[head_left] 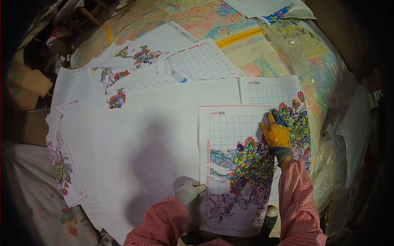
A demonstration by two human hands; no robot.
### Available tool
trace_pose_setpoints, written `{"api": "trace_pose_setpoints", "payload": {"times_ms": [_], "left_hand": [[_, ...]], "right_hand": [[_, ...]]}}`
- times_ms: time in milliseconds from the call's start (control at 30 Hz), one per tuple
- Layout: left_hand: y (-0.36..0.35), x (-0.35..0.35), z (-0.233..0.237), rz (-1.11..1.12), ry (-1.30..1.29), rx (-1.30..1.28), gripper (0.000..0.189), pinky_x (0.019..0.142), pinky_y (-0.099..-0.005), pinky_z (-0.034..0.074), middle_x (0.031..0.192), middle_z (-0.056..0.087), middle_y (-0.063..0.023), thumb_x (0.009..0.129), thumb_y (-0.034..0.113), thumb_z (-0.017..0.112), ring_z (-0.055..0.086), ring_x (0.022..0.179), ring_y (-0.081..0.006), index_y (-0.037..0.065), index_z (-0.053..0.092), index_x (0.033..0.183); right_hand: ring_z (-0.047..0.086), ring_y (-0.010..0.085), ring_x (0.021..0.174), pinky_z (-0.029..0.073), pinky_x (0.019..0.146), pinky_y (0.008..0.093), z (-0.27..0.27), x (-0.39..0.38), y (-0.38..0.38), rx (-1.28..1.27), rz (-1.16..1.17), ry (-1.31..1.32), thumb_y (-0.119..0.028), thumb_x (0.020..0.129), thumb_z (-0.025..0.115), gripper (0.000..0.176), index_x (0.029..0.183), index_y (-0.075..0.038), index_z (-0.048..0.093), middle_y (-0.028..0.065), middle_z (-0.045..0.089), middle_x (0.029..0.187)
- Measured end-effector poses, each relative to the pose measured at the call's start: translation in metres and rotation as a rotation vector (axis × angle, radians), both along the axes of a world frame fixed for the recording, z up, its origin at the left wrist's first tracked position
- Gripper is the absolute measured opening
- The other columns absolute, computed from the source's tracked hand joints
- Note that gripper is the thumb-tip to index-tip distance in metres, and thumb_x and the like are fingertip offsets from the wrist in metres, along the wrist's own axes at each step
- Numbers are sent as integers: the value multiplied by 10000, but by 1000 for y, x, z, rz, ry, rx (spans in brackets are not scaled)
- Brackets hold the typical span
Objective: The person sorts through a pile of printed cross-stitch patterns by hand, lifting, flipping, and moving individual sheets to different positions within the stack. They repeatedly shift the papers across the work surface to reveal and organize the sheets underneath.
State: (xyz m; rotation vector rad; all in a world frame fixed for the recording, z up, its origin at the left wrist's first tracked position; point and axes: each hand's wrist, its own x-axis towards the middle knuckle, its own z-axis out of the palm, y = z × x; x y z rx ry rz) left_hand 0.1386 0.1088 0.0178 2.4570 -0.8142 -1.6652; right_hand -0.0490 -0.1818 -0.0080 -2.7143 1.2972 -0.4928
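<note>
A printed sheet (pixel 223 123) with a grid, a red border line and a multicoloured flower pattern lies in front of me. My right hand (pixel 277 133), in an orange and grey glove, rests along its upper right edge, with its fingers stretched forward. At the sheet's left edge is my left hand (pixel 190 191), in a pale grey glove. Its fingers are held together at the paper's margin, and the fingertips are partly hidden. Under the right side lies another flower-patterned sheet (pixel 271 92). A large blank white sheet (pixel 123 135) spreads to the left, with my shadow across it.
Several more printed sheets (pixel 201 61) overlap at the back and left. Clear plastic wrap (pixel 324 164) lies along the right side. A yellow strip (pixel 240 38) crosses the paint-stained cover (pixel 197 20). Brown cardboard (pixel 30 86) stands at far left.
</note>
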Motion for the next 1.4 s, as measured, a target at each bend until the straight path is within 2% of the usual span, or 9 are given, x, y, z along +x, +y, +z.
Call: {"api": "trace_pose_setpoints", "payload": {"times_ms": [467, 567, 900, 967, 1067, 1133, 1200, 1333, 1400], "left_hand": [[0, -3, -5, 154, 11, 63, 429, 681, -353, 444, 700, 613, -128, 733, 465, 511, 600, 713, -267, 62, 650, 787], [10, -5, -25, 143, -26, -96, 384, 543, -318, 420, 533, 552, -80, 733, 413, 579, 540, 496, -178, 41, 617, 646], [-2, 1, -14, 17, -90, -84, 408, 484, -340, 415, 491, 545, -86, 744, 411, 577, 529, 450, -185, 35, 607, 589], [0, 3, -14, -30, -80, -93, 413, 490, -334, 418, 492, 546, -88, 749, 417, 571, 530, 456, -186, 37, 608, 591], [20, 11, -9, -103, -74, -226, 360, 506, -322, 420, 531, 561, -62, 768, 377, 574, 529, 486, -161, 41, 617, 646], [57, 17, 4, 279, 88, -402, 266, 571, -306, 437, 658, 581, -49, 786, 305, 585, 541, 598, -138, 41, 612, 802], [114, 23, 20, 365, -194, -475, 264, 627, -276, 442, 788, 569, -46, 798, 249, 589, 533, 716, -124, 33, 562, 947], [247, 23, 15, 1157, -637, -639, 263, 650, -294, 452, 781, 549, -37, 804, 275, 588, 536, 744, -176, 53, 545, 937], [287, 17, 22, 1406, -492, -466, 249, 650, -313, 466, 847, 550, -72, 809, 234, 584, 535, 756, -179, 46, 522, 961]], "right_hand": [[482, 340, 1063, 385, 904, 390, -1, -2, -11, 67, -26, 127, -342, 774, 560, 453, 1091, -19, 540, 188, 512, 1162], [486, 351, 1035, 397, 874, 404, 11, -1, 6, 167, -101, 148, -339, 780, 551, 455, 1094, -10, 533, 197, 502, 1168], [478, 442, 1005, 390, 854, 508, 13, -167, 318, 276, -89, 260, -380, 687, 614, 569, 1052, 47, 526, 273, 483, 1137], [508, 397, 981, 389, 845, 511, 6, -200, 370, 410, -156, 535, -420, 667, 606, 548, 989, 21, 562, 221, 531, 1089], [554, 375, 877, 424, 735, 485, 49, -182, 313, 670, -303, 535, -430, 713, 570, 478, 922, -2, 605, 215, 577, 969], [601, 353, 773, 459, 624, 459, 78, -156, 265, 961, -438, 540, -440, 760, 534, 441, 855, -25, 647, 209, 624, 849], [584, 379, 785, 467, 652, 430, 52, -141, 232, 387, -443, -23, -340, 728, 641, 452, 1031, -15, 559, 222, 600, 861], [566, 359, 889, 456, 742, 392, -8, -130, 176, 447, -590, -38, -453, 593, 737, 767, 1147, 6, 472, 206, 600, 954], [579, 304, 880, 458, 739, 367, -30, -122, 167, 482, -689, -249, -462, 562, 757, 774, 1100, 29, 494, 193, 598, 964]]}}
